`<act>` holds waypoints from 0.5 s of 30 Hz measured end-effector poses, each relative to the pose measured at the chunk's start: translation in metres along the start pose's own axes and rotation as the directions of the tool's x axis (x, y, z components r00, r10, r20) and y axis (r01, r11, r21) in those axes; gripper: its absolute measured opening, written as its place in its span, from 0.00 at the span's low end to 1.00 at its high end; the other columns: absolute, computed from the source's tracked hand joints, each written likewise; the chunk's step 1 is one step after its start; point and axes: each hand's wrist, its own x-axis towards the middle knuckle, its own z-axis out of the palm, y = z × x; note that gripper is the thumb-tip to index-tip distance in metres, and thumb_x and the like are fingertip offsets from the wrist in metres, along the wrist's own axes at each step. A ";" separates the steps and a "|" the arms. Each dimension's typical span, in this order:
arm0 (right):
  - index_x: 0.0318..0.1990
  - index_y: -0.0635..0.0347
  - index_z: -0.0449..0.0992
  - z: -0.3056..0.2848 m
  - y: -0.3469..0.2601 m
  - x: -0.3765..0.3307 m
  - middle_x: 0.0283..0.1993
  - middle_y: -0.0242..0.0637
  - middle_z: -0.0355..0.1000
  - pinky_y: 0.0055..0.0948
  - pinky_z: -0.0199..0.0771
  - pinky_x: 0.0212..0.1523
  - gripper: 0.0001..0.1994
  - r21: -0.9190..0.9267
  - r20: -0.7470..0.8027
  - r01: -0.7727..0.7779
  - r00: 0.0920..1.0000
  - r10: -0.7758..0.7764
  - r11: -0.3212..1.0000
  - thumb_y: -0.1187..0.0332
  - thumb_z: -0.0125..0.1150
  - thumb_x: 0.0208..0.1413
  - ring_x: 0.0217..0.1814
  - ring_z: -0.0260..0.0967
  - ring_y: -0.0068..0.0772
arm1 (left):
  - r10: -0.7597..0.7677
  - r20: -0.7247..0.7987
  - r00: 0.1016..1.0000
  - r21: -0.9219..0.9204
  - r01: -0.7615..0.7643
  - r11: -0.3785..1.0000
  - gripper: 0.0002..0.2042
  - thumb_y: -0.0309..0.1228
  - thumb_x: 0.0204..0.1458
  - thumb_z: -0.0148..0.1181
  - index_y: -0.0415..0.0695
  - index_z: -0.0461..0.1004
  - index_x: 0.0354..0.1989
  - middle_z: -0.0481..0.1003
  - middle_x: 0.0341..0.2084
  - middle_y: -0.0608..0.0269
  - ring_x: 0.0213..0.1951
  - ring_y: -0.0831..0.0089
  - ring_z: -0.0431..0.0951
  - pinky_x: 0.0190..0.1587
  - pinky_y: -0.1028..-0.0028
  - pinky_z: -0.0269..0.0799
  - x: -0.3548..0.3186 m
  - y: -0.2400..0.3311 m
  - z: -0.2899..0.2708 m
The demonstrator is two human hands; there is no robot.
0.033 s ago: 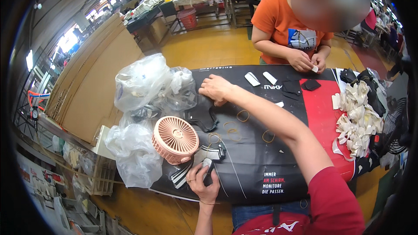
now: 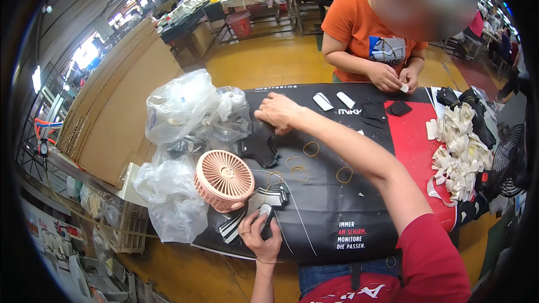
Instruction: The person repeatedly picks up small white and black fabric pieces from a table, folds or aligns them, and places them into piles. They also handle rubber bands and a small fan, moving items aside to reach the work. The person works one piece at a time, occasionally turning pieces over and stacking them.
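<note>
My left hand [image 2: 261,240] is closed at the table's near side, its fingers round a small black-and-white fabric piece [image 2: 267,213]. Beside it, more black-and-white striped pieces [image 2: 231,228] lie partly under a pink round fan [image 2: 224,175]. Stretched across the table, my right hand [image 2: 279,113] bends its fingers down next to the clear plastic bags [image 2: 182,104]. Dark, shaped pieces [image 2: 260,147] lie just below that hand. Whatever its fingertips hold is hidden from view.
Several rubber bands [image 2: 311,148] lie on the black table mat [image 2: 325,207]. Across the table, a co-worker in an orange shirt [image 2: 351,28] handles a small white piece. A heap of cream fabric pieces [image 2: 457,146] sits at the right. Tall cardboard [image 2: 120,106] stands at the left.
</note>
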 end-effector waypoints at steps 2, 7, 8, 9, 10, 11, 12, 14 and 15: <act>0.34 0.55 0.74 -0.030 0.006 -0.018 0.31 0.38 0.78 0.39 0.70 0.47 0.18 0.020 -0.126 0.019 0.992 -0.016 1.000 0.63 0.72 0.32 0.41 0.77 0.43 | 0.023 -0.025 0.999 0.017 -0.023 1.000 0.13 0.27 0.43 0.68 0.44 0.78 0.39 0.76 0.42 0.56 0.46 0.55 0.74 0.53 0.60 0.65 -0.001 -0.002 0.001; 0.41 0.61 0.76 -0.097 -0.002 -0.103 0.35 0.45 0.78 0.39 0.73 0.42 0.20 0.241 -0.330 -0.353 0.846 0.418 0.904 0.57 0.70 0.45 0.39 0.78 0.45 | 0.162 -0.085 0.983 0.147 -0.148 0.978 0.11 0.25 0.43 0.67 0.45 0.78 0.36 0.76 0.42 0.58 0.45 0.56 0.74 0.53 0.60 0.65 0.004 0.012 -0.004; 0.44 0.62 0.76 -0.106 -0.009 -0.124 0.36 0.47 0.78 0.39 0.74 0.41 0.22 0.321 -0.385 -0.406 0.770 0.510 0.856 0.55 0.69 0.48 0.38 0.78 0.45 | 0.200 -0.068 0.977 0.148 -0.188 0.971 0.11 0.25 0.42 0.68 0.46 0.78 0.36 0.77 0.42 0.59 0.45 0.58 0.74 0.52 0.61 0.66 0.006 0.021 -0.006; 0.46 0.64 0.75 -0.115 -0.013 -0.148 0.37 0.47 0.78 0.37 0.75 0.41 0.23 0.596 -0.144 -0.435 0.769 0.622 0.675 0.53 0.67 0.51 0.38 0.79 0.43 | 0.128 0.004 0.992 -0.016 -0.128 0.992 0.12 0.26 0.42 0.68 0.45 0.79 0.37 0.77 0.43 0.58 0.46 0.58 0.74 0.53 0.62 0.66 0.008 0.032 -0.006; 0.48 0.65 0.74 -0.123 -0.018 -0.173 0.37 0.47 0.79 0.35 0.76 0.41 0.24 0.796 0.054 -0.417 0.770 0.635 0.439 0.52 0.65 0.55 0.38 0.79 0.41 | 0.079 0.080 0.994 -0.175 -0.064 0.982 0.12 0.26 0.42 0.69 0.45 0.79 0.38 0.77 0.44 0.58 0.47 0.58 0.75 0.54 0.63 0.66 0.006 0.049 -0.005; 0.51 0.67 0.74 -0.128 -0.026 -0.197 0.38 0.48 0.79 0.33 0.77 0.41 0.26 0.907 0.246 -0.396 0.774 0.583 0.143 0.50 0.63 0.58 0.38 0.79 0.39 | 0.062 0.149 0.987 -0.336 -0.009 0.942 0.13 0.26 0.42 0.69 0.45 0.79 0.39 0.77 0.45 0.58 0.48 0.58 0.75 0.54 0.63 0.66 0.003 0.067 -0.005; 0.51 0.69 0.73 -0.132 -0.038 -0.222 0.38 0.46 0.79 0.31 0.78 0.41 0.26 0.892 0.451 -0.406 0.813 0.369 -0.196 0.50 0.59 0.61 0.37 0.79 0.36 | 0.034 0.326 0.945 -0.441 0.120 0.890 0.15 0.28 0.41 0.70 0.43 0.80 0.40 0.77 0.48 0.55 0.50 0.57 0.75 0.57 0.64 0.66 0.001 0.083 -0.002; 0.50 0.72 0.72 -0.128 -0.074 -0.265 0.38 0.46 0.78 0.30 0.78 0.41 0.25 0.660 0.529 -0.366 0.846 0.060 -0.656 0.51 0.52 0.66 0.35 0.79 0.34 | 0.115 0.529 0.841 -0.629 0.298 0.718 0.24 0.37 0.48 0.69 0.37 0.74 0.52 0.76 0.48 0.49 0.52 0.57 0.75 0.58 0.62 0.67 0.003 0.110 0.017; 0.50 0.73 0.71 -0.122 -0.100 -0.284 0.37 0.46 0.78 0.31 0.79 0.41 0.25 0.543 0.491 -0.283 0.871 0.025 -0.791 0.52 0.50 0.67 0.34 0.79 0.35 | 0.171 0.604 0.778 -0.667 0.377 0.643 0.28 0.41 0.51 0.67 0.35 0.70 0.55 0.76 0.47 0.48 0.52 0.59 0.75 0.57 0.63 0.68 0.005 0.120 0.028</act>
